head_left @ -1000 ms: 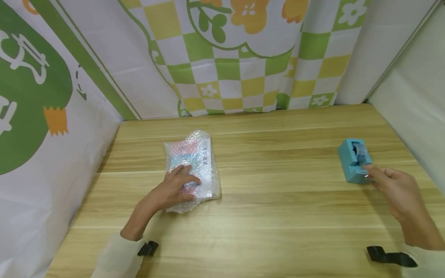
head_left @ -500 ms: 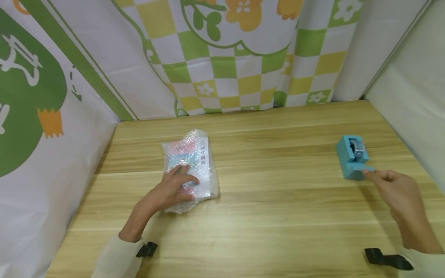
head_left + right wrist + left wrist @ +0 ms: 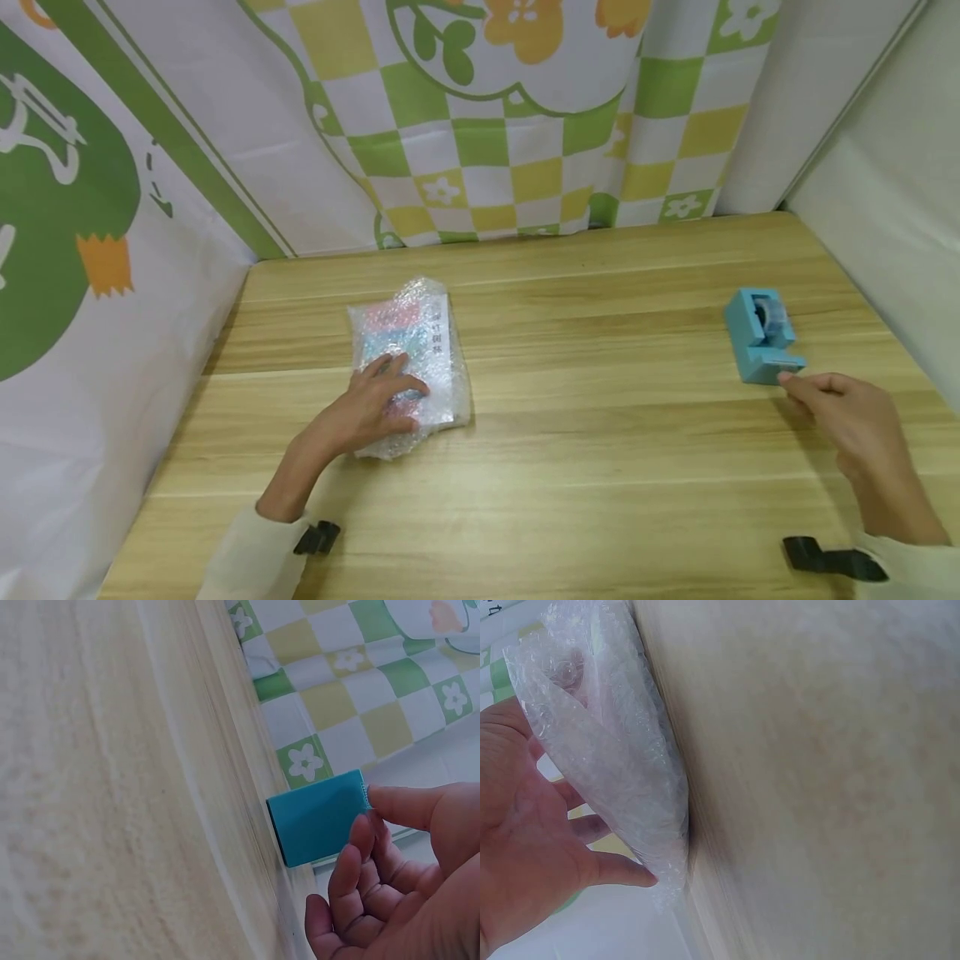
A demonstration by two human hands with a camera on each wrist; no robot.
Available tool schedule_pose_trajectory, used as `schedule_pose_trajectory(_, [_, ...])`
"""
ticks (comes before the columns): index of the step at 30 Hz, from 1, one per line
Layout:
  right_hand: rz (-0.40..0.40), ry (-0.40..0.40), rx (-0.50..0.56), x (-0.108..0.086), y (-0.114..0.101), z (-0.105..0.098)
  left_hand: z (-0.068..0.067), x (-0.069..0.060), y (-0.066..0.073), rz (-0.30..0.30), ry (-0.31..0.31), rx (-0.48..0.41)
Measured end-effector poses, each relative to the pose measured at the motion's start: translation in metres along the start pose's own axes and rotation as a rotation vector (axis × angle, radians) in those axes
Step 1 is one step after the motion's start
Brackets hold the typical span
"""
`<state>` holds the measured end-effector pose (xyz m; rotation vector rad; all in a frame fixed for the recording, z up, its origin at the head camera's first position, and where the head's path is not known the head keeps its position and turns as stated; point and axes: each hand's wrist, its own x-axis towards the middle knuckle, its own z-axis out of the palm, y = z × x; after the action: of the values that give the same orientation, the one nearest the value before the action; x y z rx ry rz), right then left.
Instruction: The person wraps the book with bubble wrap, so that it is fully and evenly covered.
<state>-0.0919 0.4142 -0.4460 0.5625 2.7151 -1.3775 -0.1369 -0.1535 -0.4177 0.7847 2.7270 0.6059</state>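
A book [image 3: 438, 387] in clear bubble wrap [image 3: 634, 757] lies on the left part of the wooden table. My left hand [image 3: 369, 410] rests on its near left part with the fingers spread; in the left wrist view the thumb touches the wrap's edge. At the right stands a blue tape dispenser [image 3: 742, 337] holding a roll of clear tape [image 3: 771, 318]. The thumb and forefinger of my right hand [image 3: 855, 412] pinch the tape end at the cutting edge, while the other fingers curl loosely. The strip of tape itself is hardly visible.
The wooden table [image 3: 585, 467] runs back to a checked green and yellow cloth [image 3: 487, 175]. White sheeting hangs along the left [image 3: 210, 275] and right sides. A black strap piece [image 3: 832, 560] sticks out at the right cuff, and another at the left.
My right hand has drawn back from near the tape roll to the dispenser's front edge, a little toward me. The left hand stays on the book. The head view has shifted slightly.
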Motion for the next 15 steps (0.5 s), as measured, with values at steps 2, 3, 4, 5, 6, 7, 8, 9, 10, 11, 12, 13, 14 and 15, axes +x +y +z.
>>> schedule_pose_trajectory(2, [-0.001,-0.004,0.009,-0.0005,0.0001,0.0001,0.0000,-0.0003,-0.0001,-0.004,0.000,0.000])
schedule_pose_trajectory(3, [0.002,-0.007,0.015,-0.0008,0.0001,-0.0001,0.0000,-0.0006,-0.0001,-0.005,0.000,0.000])
schedule_pose_trajectory(4, [0.010,-0.010,0.029,-0.0009,0.0003,-0.0002,0.0002,-0.0006,-0.0002,-0.001,0.003,0.001])
schedule_pose_trajectory(5, [0.018,-0.012,0.047,-0.0009,0.0009,-0.0001,0.0003,-0.0009,-0.0004,0.000,0.004,0.002])
schedule_pose_trajectory(6, [0.026,-0.014,0.067,-0.0007,0.0019,0.0002,0.0004,-0.0012,-0.0006,0.000,0.006,0.001])
schedule_pose_trajectory(7, [0.036,-0.013,0.092,-0.0005,0.0028,0.0009,0.0003,-0.0014,-0.0006,0.000,0.007,0.000])
schedule_pose_trajectory(8, [0.043,-0.013,0.114,-0.0001,0.0039,0.0017,0.0005,-0.0015,-0.0008,0.001,0.008,-0.001])
schedule_pose_trajectory(9, [0.053,-0.011,0.143,0.0002,0.0047,0.0024,0.0007,-0.0014,-0.0012,0.002,0.009,0.000])
schedule_pose_trajectory(10, [0.061,-0.010,0.162,0.0007,0.0059,0.0034,0.0010,-0.0014,-0.0016,0.004,0.009,0.001])
schedule_pose_trajectory(11, [0.067,-0.009,0.176,0.0014,0.0066,0.0039,0.0011,-0.0013,-0.0019,0.002,0.008,0.001])
schedule_pose_trajectory(12, [0.067,-0.007,0.172,0.0020,0.0075,0.0044,0.0013,-0.0011,-0.0021,0.002,0.008,0.003])
schedule_pose_trajectory(13, [0.073,-0.005,0.159,0.0026,0.0076,0.0048,0.0013,-0.0008,-0.0020,0.002,0.006,0.002])
schedule_pose_trajectory(14, [0.079,-0.004,0.139,0.0034,0.0076,0.0050,0.0012,-0.0006,-0.0019,0.000,0.004,0.001])
schedule_pose_trajectory(15, [0.088,-0.002,0.112,0.0041,0.0071,0.0049,0.0012,-0.0005,-0.0020,0.000,0.004,0.002])
